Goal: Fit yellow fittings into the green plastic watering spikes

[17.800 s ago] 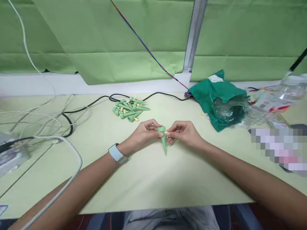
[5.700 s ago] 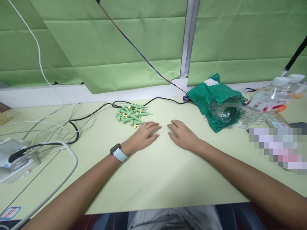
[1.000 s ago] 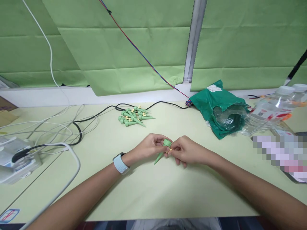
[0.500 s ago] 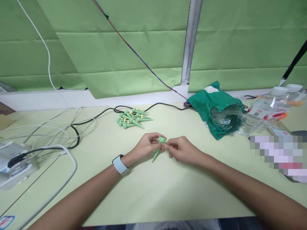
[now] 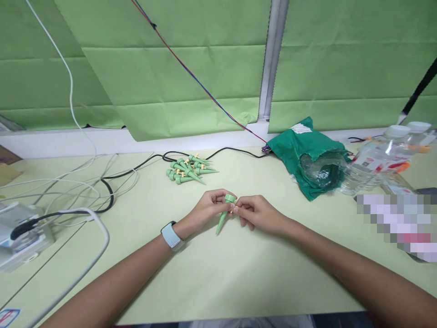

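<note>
My left hand (image 5: 215, 203) is closed around a green plastic plant watering spike (image 5: 221, 222), its ribbed cap upward and its tip slanting down toward the table. Against the spike's side, my right hand (image 5: 256, 212) pinches a small yellow valve (image 5: 232, 210), which the fingertips mostly cover. The thumbs of both hands nearly meet there. Beyond my left hand lies a pile of similar green watering spikes (image 5: 187, 171) with yellow valves on them.
A torn green plastic bag (image 5: 290, 141) with clear wrap lies back right, beside clear bottles (image 5: 382, 150). A blurred-out object (image 5: 396, 223) is at far right. White and black cables (image 5: 111, 191) and a white power box (image 5: 20, 237) occupy the left.
My right hand's fingers have shifted slightly at the yellow valve and the spike's tip has dropped a little. The pile has not moved.
</note>
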Action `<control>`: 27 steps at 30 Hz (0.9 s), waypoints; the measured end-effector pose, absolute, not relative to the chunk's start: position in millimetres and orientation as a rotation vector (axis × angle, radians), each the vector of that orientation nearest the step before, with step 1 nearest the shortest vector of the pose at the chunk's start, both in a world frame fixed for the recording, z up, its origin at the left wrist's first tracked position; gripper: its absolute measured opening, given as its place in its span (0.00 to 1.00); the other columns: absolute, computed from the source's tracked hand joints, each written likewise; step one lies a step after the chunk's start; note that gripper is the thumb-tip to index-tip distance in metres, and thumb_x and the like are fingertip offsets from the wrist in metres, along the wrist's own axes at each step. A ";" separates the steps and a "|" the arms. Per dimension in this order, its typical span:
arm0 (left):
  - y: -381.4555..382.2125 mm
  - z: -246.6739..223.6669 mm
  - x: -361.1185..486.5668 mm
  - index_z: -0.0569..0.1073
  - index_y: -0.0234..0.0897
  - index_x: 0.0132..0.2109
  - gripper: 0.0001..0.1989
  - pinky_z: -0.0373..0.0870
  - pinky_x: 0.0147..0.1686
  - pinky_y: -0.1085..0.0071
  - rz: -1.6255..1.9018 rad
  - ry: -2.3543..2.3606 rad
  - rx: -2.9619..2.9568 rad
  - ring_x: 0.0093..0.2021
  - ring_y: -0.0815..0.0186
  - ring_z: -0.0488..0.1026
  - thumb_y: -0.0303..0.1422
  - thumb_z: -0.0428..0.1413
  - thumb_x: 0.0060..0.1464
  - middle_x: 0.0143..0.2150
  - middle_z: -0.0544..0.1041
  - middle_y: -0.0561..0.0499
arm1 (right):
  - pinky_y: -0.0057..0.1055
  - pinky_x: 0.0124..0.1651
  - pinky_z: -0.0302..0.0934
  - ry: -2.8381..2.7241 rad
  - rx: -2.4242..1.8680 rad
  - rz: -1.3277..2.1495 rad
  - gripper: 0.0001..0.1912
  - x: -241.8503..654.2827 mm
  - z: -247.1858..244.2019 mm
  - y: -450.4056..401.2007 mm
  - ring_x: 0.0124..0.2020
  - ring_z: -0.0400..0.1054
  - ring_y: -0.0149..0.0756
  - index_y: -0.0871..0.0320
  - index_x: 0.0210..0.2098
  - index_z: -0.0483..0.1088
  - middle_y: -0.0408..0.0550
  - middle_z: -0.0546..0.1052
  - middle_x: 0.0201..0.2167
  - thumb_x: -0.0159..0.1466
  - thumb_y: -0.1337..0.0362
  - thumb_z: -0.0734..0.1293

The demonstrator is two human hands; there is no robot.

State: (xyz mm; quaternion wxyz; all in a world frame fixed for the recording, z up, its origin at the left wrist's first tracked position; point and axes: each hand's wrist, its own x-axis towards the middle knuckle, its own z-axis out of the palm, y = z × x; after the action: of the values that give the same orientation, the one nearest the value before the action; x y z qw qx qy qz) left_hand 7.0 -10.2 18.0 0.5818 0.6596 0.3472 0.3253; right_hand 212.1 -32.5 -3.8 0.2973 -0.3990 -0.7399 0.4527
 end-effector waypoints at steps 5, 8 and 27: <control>-11.4 20.0 8.4 0.79 0.32 0.40 0.09 0.68 0.36 0.69 0.750 0.747 1.466 0.32 0.65 0.73 0.33 0.63 0.54 0.31 0.77 0.47 | 0.25 0.28 0.55 -2.003 -1.025 1.022 0.12 211.4 -5.4 -32.4 0.23 0.64 0.29 0.59 0.34 0.75 0.43 0.74 0.22 0.68 0.59 0.64; -11.4 20.1 8.5 0.78 0.32 0.38 0.08 0.68 0.37 0.68 0.734 0.737 1.456 0.32 0.65 0.73 0.33 0.64 0.53 0.31 0.78 0.46 | 0.27 0.30 0.51 -2.133 -1.016 0.572 0.08 210.3 -5.6 -37.2 0.25 0.64 0.29 0.58 0.32 0.74 0.43 0.74 0.24 0.67 0.64 0.65; -9.0 15.9 11.5 0.78 0.32 0.38 0.08 0.67 0.38 0.68 0.793 0.673 1.255 0.33 0.66 0.72 0.30 0.66 0.51 0.34 0.77 0.47 | 0.26 0.29 0.56 -1.963 -1.046 0.935 0.17 209.5 -11.2 -31.7 0.23 0.64 0.28 0.58 0.32 0.73 0.42 0.75 0.24 0.72 0.58 0.59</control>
State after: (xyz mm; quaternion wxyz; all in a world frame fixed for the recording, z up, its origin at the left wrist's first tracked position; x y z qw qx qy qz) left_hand 11.5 -9.0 15.9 0.6859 0.5602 0.3006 0.3540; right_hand 209.5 -31.7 -11.2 0.3563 -0.4050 -0.7602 0.3622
